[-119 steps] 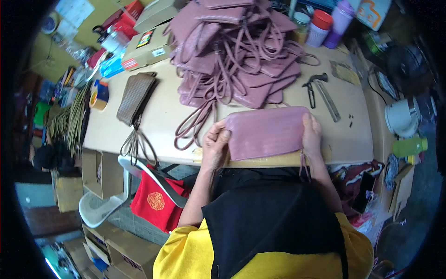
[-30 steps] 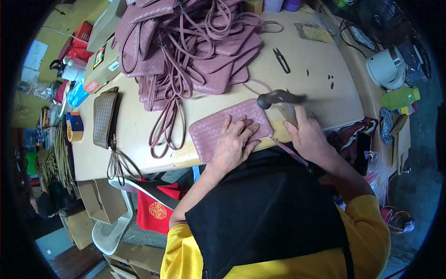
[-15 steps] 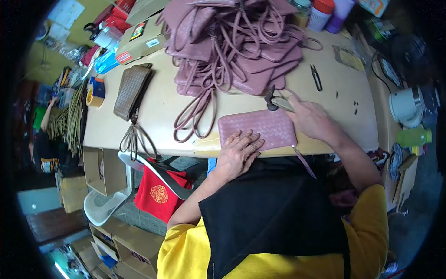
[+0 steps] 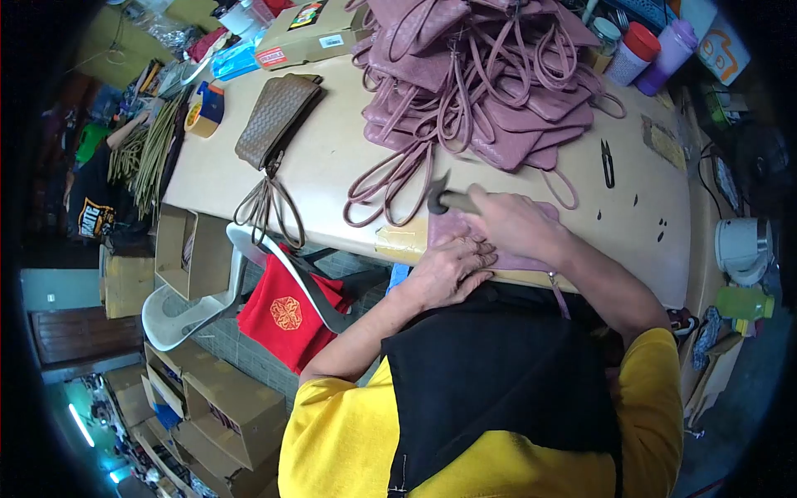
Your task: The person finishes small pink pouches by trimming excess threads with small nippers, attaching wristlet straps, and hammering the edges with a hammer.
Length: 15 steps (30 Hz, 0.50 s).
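A pink woven pouch [image 4: 444,230] lies flat at the table's front edge, its zip pull hanging over the edge. My left hand [image 4: 448,270] rests on it with fingers laid out, pressing its lower left part. My right hand [image 4: 519,226] is closed round the handle of a small hammer [image 4: 437,197], whose head is over the pouch's upper left corner. Whether the head touches the pouch I cannot tell. My right forearm and hand hide much of the pouch. Just beyond is a heap of similar pink pouches [image 4: 498,124] with looped wrist straps.
A brown woven pouch [image 4: 278,120] lies to the left, near a tape roll [image 4: 204,110] and a cardboard box [image 4: 311,33]. Black thread snips [image 4: 608,163] lie on the right. Cups and a purple bottle [image 4: 667,56] stand behind. A white chair [image 4: 178,319] holds a red cloth [image 4: 286,311].
The hammer in my right hand has gone from the pouch's upper right corner to its upper left. My left hand stays on the pouch. The whole view has shifted with my head.
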{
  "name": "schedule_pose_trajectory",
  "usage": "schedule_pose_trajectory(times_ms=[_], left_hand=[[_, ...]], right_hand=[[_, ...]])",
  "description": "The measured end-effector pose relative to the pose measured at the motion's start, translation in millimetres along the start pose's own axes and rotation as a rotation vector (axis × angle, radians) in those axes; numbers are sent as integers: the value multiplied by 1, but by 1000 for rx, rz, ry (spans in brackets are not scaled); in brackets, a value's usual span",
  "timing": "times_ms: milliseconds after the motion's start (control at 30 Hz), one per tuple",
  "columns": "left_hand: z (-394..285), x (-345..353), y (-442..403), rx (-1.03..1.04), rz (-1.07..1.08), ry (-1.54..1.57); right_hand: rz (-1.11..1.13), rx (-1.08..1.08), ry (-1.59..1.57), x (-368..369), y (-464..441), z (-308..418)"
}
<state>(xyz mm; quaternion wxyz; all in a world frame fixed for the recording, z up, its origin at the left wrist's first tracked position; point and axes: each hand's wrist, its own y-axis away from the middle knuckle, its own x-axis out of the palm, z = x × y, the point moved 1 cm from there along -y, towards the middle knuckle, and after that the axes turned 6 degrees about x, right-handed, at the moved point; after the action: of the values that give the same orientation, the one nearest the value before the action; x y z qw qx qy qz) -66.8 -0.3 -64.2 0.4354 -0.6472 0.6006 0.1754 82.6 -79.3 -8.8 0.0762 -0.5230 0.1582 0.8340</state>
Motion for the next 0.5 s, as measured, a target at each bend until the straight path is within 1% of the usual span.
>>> schedule_pose_trajectory(times_ms=[33,67,100,133,167,200,233,267,300,333,367,400,433,467,500], left_hand=[[2,-9,1,53,-3,-51],[4,-20,-2,57,-27,-72],[-1,-31,0,-36,18,-173],[-5,-37,7,-137,78,-260],[2,-36,12,-160,-50,-208],[2,-37,16,-166,-54,-210],[4,-40,20,-362,-174,-205],[6,-43,24,-555,-287,-195],[8,-44,28,-653,-194,-201],[6,-44,26,-765,-142,-161],[3,-43,22,-724,-101,-209],[1,-40,17,-686,-66,-260],[-1,-36,14,-685,-70,-261],[-3,-31,9,-637,-151,-245],[-4,-29,7,-589,-234,-230]], right_hand=[[-43,29,-107,4,6,-8],[-89,44,-193,-1,7,-18],[-87,25,-178,-8,13,-21],[-222,37,-363,-15,28,-18],[-359,50,-546,-18,42,-20],[-472,137,-625,-16,57,-28],[-590,230,-705,-15,71,-40],[-626,440,-769,-15,83,-53],[-657,657,-826,-15,97,-68],[-819,663,-656,-4,107,-94],[-978,657,-478,7,113,-118],[-982,656,-476,7,120,-129],[-924,745,-326,7,127,-136],[-862,828,-175,8,131,-140],[-865,822,-173,9,133,-141]])
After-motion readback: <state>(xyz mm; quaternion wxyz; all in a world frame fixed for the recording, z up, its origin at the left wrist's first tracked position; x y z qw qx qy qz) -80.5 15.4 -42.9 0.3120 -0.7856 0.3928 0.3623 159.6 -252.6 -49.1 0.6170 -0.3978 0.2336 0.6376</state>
